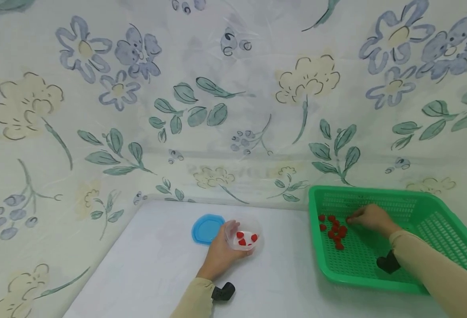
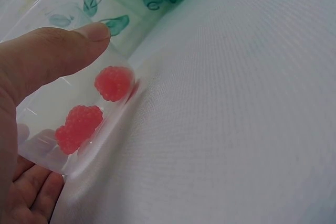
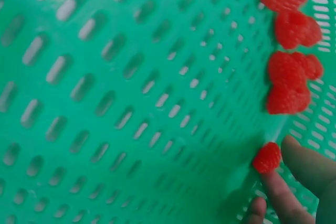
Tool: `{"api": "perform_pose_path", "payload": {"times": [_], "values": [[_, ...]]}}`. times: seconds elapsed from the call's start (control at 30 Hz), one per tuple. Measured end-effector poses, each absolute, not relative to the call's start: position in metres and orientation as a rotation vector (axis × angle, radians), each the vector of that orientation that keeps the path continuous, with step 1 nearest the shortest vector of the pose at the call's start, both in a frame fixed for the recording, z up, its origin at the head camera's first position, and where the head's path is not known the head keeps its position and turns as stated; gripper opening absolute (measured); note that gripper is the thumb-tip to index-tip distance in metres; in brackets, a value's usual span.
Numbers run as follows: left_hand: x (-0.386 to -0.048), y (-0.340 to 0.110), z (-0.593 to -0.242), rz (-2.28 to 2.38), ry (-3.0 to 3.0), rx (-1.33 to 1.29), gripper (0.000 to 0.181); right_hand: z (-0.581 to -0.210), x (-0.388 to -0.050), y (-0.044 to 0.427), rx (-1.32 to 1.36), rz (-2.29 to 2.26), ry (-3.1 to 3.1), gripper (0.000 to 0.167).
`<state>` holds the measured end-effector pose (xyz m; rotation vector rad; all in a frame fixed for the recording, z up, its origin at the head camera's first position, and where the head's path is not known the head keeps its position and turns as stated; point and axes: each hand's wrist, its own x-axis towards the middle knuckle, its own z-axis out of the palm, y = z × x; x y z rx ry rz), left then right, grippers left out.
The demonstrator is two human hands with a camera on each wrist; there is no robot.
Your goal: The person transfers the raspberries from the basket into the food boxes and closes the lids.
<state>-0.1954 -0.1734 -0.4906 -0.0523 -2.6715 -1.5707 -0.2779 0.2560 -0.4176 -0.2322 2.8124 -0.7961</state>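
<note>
My left hand (image 1: 219,254) grips a clear plastic container (image 1: 247,233) with several red raspberries (image 1: 239,235) inside. In the left wrist view, the thumb (image 2: 84,43) lies along the container's side, and other fingers show beneath it. My right hand (image 1: 373,218) reaches into a green perforated basket (image 1: 348,280). Between its thumb and index finger, the right wrist view shows a single raspberry (image 3: 268,157), close to the basket floor. More raspberries (image 3: 289,69) lie loose near it, gathered at the basket's left side in the head view.
A blue lid (image 1: 203,229) lies on the white tabletop (image 1: 146,265), just left of the container. Behind the table hangs a flower-patterned cloth (image 1: 249,88). The basket's raised walls surround my right hand. Black devices (image 1: 223,291) are worn at both wrists.
</note>
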Motion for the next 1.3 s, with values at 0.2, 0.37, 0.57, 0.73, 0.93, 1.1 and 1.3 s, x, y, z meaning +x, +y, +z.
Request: {"api": "perform_pose_path", "payload": {"times": [0.2, 0.37, 0.57, 0.73, 0.93, 1.1, 1.3], "values": [[-0.196, -0.173, -0.490, -1.567, -2.676, -0.047, 0.095, -0.419, -0.276, 0.251, -0.215, -0.776, 2.877, 0.033], [-0.196, -0.173, -0.489, -1.566, -2.673, -0.048, 0.094, -0.422, -0.276, 0.251, -0.194, -0.765, 2.893, 0.033], [-0.196, -0.171, -0.488, -1.582, -2.673, -0.045, 0.094, -0.419, -0.276, 0.254, -0.206, -0.779, 2.886, 0.035], [-0.196, -0.171, -0.489, -1.576, -2.672, -0.054, 0.094, -0.413, -0.277, 0.255, -0.213, -0.785, 2.885, 0.039], [-0.196, -0.171, -0.489, -1.568, -2.675, -0.045, 0.094, -0.404, -0.275, 0.252, -0.272, -0.838, 2.897, 0.043], [-0.196, -0.172, -0.489, -1.575, -2.676, -0.040, 0.095, -0.397, -0.268, 0.245, -0.302, -0.905, 2.873, 0.045], [-0.195, -0.174, -0.490, -1.570, -2.672, -0.044, 0.094, -0.385, -0.258, 0.233, -0.303, -1.007, 2.808, 0.049]]}}
